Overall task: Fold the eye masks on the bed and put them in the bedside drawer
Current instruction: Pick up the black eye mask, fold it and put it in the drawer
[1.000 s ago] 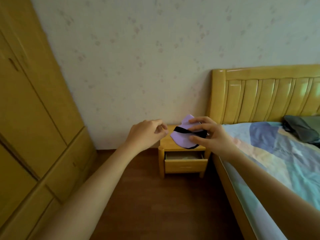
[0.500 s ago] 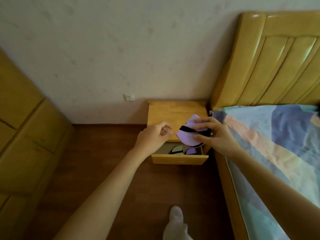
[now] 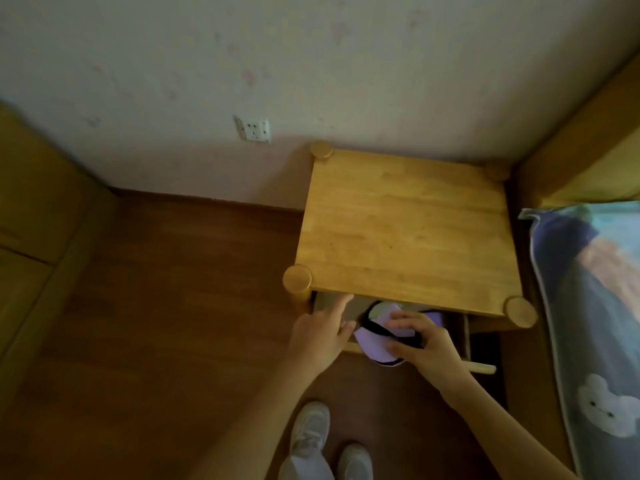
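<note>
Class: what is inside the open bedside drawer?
In the drawer, another eye mask shows behind the purple eye mask the right hand holds. Hands and tabletop hide the rest.

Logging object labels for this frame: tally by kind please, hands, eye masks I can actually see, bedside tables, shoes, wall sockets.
Hands: 2, left hand and right hand
Eye masks: 2, purple eye mask gripped by the right hand, another partly visible in the open drawer
Bedside tables: 1
Shoes: 2
Wall sockets: 1
Total: 8

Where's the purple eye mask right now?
The purple mask is low in the head view, gripped by the right hand over the open drawer, with the left hand beside it.
</note>
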Demonstrator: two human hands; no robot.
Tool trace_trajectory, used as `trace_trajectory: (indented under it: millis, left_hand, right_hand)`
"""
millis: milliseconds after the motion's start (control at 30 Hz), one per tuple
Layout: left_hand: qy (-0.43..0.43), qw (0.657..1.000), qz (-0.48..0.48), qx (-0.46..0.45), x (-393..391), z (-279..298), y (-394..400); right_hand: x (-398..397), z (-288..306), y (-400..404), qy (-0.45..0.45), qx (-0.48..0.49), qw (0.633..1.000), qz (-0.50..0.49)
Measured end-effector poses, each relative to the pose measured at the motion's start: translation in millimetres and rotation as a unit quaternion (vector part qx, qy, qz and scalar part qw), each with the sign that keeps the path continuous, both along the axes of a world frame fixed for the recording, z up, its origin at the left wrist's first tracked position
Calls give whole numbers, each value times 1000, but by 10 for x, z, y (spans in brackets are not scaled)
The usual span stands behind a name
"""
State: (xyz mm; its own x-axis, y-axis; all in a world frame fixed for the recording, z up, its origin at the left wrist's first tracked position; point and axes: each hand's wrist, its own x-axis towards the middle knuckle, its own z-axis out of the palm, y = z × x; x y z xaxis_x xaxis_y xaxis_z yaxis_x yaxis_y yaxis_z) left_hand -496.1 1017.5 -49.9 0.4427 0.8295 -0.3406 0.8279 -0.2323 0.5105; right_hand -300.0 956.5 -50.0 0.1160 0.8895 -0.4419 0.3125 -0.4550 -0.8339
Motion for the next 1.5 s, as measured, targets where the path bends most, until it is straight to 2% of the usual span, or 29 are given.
trace_trajectory:
  millis: [133,267,367,500,633,767,967,1067,1167,1267,1367,1500]
  left_hand:
    - [80,996,-28,-11,-13,-615,69]
    - [122,992,-34,26,20,-794,121]
    - [123,991,-37,22,77,-857,179]
    - [125,992,-32,6,103,-983,251]
    - [121,992,-38,6,77,-1060,212]
    - [112,993,-46,-12,40,-1143,161]
    - [112,992,-53,-28,63,-1237,153]
    - [116,991,-55,-38,75,-1271,162]
    - [118,991,-57,-32,89,-1294,157]
    - [117,991,-56,-26,99,-1316,143]
    - [122,991,-61,-12,114,-1344,127]
    - [127,990,-67,-1,125,-1362,114]
  right_hand:
    - [-51,-610,93,-9,-23,1000,-5]
    - [-109,-920,193,-17,-38,999,-15]
    - [-170,-1070,311,-26,-44,999,-6]
    - [-262,-1288,502,-45,-67,995,60]
    - [-378,-1516,615,-41,-75,995,58]
    - [-463,-1729,610,-44,-76,991,102]
    - [-477,-1882,533,2,-138,979,151]
    - [-441,-1949,526,8,-201,957,212]
    - [-404,-2055,496,-42,-237,927,287]
    - [-386,-2150,458,-96,-228,907,341]
    - [-378,-2172,452,-142,-186,904,357]
    - [-378,-2224,440,-131,-176,914,342]
